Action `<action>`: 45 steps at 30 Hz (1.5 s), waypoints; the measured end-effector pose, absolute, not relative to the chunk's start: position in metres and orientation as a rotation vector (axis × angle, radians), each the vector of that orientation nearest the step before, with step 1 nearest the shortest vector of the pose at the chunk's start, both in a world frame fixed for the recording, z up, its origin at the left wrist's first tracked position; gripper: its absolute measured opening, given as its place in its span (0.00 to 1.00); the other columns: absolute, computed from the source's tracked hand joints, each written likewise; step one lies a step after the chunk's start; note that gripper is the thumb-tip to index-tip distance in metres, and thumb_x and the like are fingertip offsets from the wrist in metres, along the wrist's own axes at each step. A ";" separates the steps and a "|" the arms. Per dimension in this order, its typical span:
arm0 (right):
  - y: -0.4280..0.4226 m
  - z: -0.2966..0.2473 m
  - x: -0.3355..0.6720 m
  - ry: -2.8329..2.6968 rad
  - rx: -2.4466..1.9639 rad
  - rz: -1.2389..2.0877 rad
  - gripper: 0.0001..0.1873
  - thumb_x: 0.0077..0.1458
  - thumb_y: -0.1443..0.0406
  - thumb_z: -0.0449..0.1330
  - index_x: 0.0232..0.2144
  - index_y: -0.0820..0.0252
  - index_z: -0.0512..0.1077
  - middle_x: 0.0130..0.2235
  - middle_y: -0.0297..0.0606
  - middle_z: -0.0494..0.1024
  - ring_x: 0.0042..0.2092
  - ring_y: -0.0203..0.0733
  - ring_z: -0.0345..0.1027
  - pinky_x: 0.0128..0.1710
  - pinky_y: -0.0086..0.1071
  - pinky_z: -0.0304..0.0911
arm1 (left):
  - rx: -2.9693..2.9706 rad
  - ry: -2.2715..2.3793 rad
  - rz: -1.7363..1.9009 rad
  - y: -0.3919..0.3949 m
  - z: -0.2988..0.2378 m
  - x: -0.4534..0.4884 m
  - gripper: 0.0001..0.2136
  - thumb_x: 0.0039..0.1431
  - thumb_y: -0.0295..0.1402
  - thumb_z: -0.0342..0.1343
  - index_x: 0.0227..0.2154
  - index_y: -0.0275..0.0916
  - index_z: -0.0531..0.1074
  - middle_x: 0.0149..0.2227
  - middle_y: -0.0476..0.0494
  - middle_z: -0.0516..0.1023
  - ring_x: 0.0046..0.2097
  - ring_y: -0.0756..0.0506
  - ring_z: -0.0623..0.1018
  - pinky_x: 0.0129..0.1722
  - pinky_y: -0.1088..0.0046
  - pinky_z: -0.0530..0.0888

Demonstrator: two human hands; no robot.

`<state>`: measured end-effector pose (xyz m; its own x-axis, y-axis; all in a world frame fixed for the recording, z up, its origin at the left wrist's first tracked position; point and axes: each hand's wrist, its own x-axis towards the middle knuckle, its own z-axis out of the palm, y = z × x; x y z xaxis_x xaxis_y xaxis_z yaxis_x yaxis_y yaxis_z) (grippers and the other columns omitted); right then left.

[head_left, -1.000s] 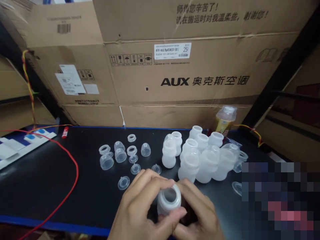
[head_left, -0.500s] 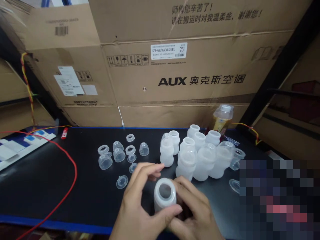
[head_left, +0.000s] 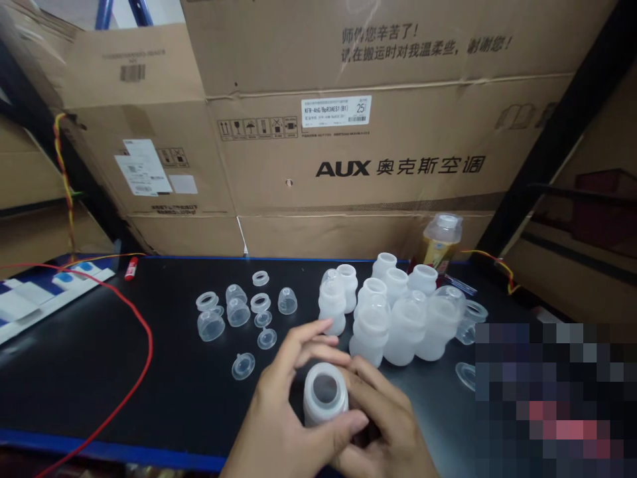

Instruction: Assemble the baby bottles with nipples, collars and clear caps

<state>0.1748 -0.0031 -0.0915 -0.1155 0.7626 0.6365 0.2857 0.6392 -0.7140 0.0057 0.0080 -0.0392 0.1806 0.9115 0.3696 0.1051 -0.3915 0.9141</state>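
Note:
A frosted white baby bottle [head_left: 324,410] with a ring at its open mouth is between my hands, low in the middle of the head view. My left hand [head_left: 293,411] curves round it, with the thumb across its front and the fingers bent behind. From the right, my right hand [head_left: 383,425] grips the bottle's side; its lower fingers are partly hidden. Just beyond stand several similar bottles [head_left: 371,332], some with clear domed caps. On the left lie clear domed caps [head_left: 211,325], ring collars [head_left: 259,279] and flat clear discs with small tabs [head_left: 243,366].
The black tabletop [head_left: 189,405] has a blue edge. A red cable [head_left: 144,332] crosses its left side, near a red marker [head_left: 131,269]. Large cardboard [head_left: 348,232] stands behind. A yellow-labelled container [head_left: 440,242] is at the back right; a pixelated patch covers the lower right.
My left fingers have curled further over behind the bottle. The bottle stays in my hands, and the whole view has shifted slightly.

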 end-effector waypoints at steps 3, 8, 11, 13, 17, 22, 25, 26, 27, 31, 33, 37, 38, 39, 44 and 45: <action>-0.005 -0.082 0.177 -1.744 -0.919 0.585 0.20 0.59 0.67 0.67 0.53 0.50 0.83 0.36 0.30 0.69 0.29 0.34 0.62 0.25 0.30 0.52 | 1.688 0.944 1.380 0.017 -0.045 -0.010 0.41 0.46 0.45 0.85 0.64 0.58 0.75 0.47 0.54 0.85 0.51 0.43 0.85 0.55 0.69 0.79; -0.007 -0.079 0.180 -1.712 -0.948 0.656 0.23 0.59 0.68 0.69 0.55 0.45 0.84 0.36 0.28 0.68 0.29 0.33 0.58 0.25 0.30 0.50 | 1.736 0.918 1.351 0.009 -0.042 -0.019 0.35 0.59 0.39 0.77 0.67 0.60 0.72 0.48 0.52 0.86 0.53 0.43 0.86 0.57 0.69 0.79; -0.006 -0.088 0.178 -1.687 -0.912 0.659 0.23 0.55 0.68 0.72 0.53 0.47 0.83 0.36 0.28 0.66 0.29 0.34 0.59 0.25 0.30 0.50 | 1.715 1.073 1.351 -0.003 -0.037 -0.011 0.38 0.49 0.34 0.82 0.64 0.61 0.77 0.49 0.54 0.88 0.53 0.42 0.87 0.59 0.68 0.80; -0.005 -0.092 0.177 -1.672 -0.891 0.624 0.23 0.55 0.67 0.71 0.54 0.47 0.83 0.35 0.28 0.65 0.29 0.34 0.59 0.26 0.31 0.50 | 1.692 1.162 1.352 -0.004 -0.035 -0.006 0.37 0.43 0.34 0.86 0.59 0.59 0.81 0.49 0.53 0.89 0.53 0.39 0.88 0.59 0.66 0.81; -0.005 -0.091 0.177 -1.674 -0.903 0.618 0.16 0.59 0.65 0.70 0.50 0.50 0.84 0.35 0.28 0.64 0.29 0.35 0.59 0.26 0.31 0.49 | 1.616 0.961 1.244 0.010 -0.036 -0.011 0.31 0.45 0.45 0.86 0.53 0.54 0.84 0.48 0.48 0.92 0.52 0.38 0.90 0.56 0.66 0.83; -0.005 -0.088 0.179 -1.661 -0.890 0.658 0.08 0.57 0.65 0.74 0.40 0.52 0.82 0.35 0.28 0.67 0.31 0.34 0.60 0.27 0.30 0.50 | 1.660 0.759 1.133 0.019 -0.041 -0.015 0.29 0.55 0.55 0.78 0.58 0.56 0.83 0.61 0.43 0.87 0.71 0.33 0.79 0.69 0.58 0.76; -0.004 -0.089 0.178 -1.651 -0.894 0.684 0.20 0.57 0.64 0.72 0.52 0.44 0.83 0.36 0.28 0.67 0.30 0.34 0.60 0.27 0.30 0.51 | 1.745 0.940 1.273 0.011 -0.043 -0.006 0.33 0.48 0.55 0.81 0.57 0.55 0.84 0.59 0.42 0.84 0.66 0.30 0.80 0.67 0.53 0.76; -0.005 -0.088 0.178 -1.652 -0.906 0.677 0.22 0.57 0.66 0.70 0.53 0.43 0.83 0.35 0.28 0.66 0.30 0.35 0.61 0.27 0.30 0.52 | 1.736 1.009 1.314 0.008 -0.043 -0.003 0.32 0.46 0.52 0.83 0.56 0.55 0.84 0.54 0.44 0.85 0.61 0.32 0.83 0.64 0.55 0.78; -0.005 -0.088 0.178 -1.650 -0.924 0.665 0.23 0.56 0.67 0.68 0.53 0.44 0.83 0.35 0.28 0.66 0.31 0.35 0.61 0.28 0.30 0.52 | 1.704 1.065 1.342 0.006 -0.043 -0.001 0.32 0.46 0.48 0.84 0.55 0.55 0.84 0.49 0.46 0.85 0.55 0.35 0.85 0.61 0.58 0.79; -0.006 -0.087 0.178 -1.667 -0.935 0.663 0.17 0.55 0.66 0.72 0.48 0.48 0.84 0.35 0.28 0.65 0.30 0.34 0.59 0.27 0.31 0.49 | 1.523 0.945 1.314 0.011 -0.040 -0.006 0.33 0.41 0.43 0.86 0.52 0.54 0.84 0.43 0.51 0.88 0.49 0.40 0.88 0.52 0.70 0.81; -0.006 -0.088 0.179 -1.676 -0.913 0.676 0.12 0.56 0.62 0.77 0.43 0.51 0.84 0.35 0.28 0.65 0.30 0.34 0.57 0.26 0.31 0.47 | 1.484 0.792 1.211 0.017 -0.038 -0.014 0.32 0.42 0.45 0.86 0.52 0.52 0.84 0.45 0.48 0.91 0.50 0.39 0.89 0.51 0.70 0.81; -0.006 -0.090 0.179 -1.628 -0.908 0.728 0.12 0.62 0.54 0.76 0.37 0.53 0.81 0.35 0.28 0.65 0.29 0.33 0.54 0.25 0.31 0.45 | 1.526 0.725 1.047 0.019 -0.036 -0.020 0.26 0.54 0.49 0.80 0.55 0.55 0.85 0.55 0.45 0.91 0.58 0.37 0.88 0.59 0.65 0.80; -0.006 -0.091 0.178 -1.611 -0.916 0.749 0.14 0.63 0.51 0.75 0.40 0.51 0.81 0.35 0.28 0.66 0.28 0.32 0.54 0.25 0.31 0.45 | 1.554 0.761 1.073 0.016 -0.036 -0.017 0.25 0.55 0.50 0.79 0.55 0.57 0.85 0.57 0.46 0.90 0.60 0.37 0.87 0.62 0.63 0.79; -0.006 -0.091 0.177 -1.599 -0.925 0.766 0.15 0.64 0.48 0.74 0.43 0.50 0.82 0.36 0.28 0.66 0.28 0.32 0.53 0.25 0.31 0.45 | 1.582 0.812 1.128 0.012 -0.037 -0.014 0.25 0.55 0.49 0.80 0.56 0.58 0.85 0.58 0.47 0.88 0.60 0.37 0.86 0.63 0.63 0.79; -0.006 -0.095 0.177 -1.613 -0.942 0.771 0.27 0.70 0.36 0.60 0.52 0.44 0.84 0.36 0.29 0.63 0.28 0.34 0.55 0.26 0.33 0.47 | 1.540 1.102 1.458 0.002 -0.037 0.003 0.30 0.38 0.42 0.87 0.48 0.57 0.88 0.41 0.53 0.86 0.45 0.43 0.87 0.50 0.71 0.82; -0.006 -0.096 0.178 -1.618 -0.940 0.778 0.29 0.70 0.34 0.58 0.52 0.43 0.84 0.36 0.29 0.63 0.28 0.34 0.56 0.26 0.33 0.47 | 1.499 1.092 1.469 0.004 -0.037 0.003 0.29 0.37 0.41 0.88 0.47 0.56 0.88 0.39 0.53 0.86 0.43 0.43 0.87 0.48 0.73 0.82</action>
<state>0.1781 -0.0057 -0.0956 -0.1304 0.8781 0.4603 0.1886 0.4778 -0.8580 0.0030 0.0035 -0.0367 -0.0256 0.9360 0.3510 0.0661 -0.3488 0.9349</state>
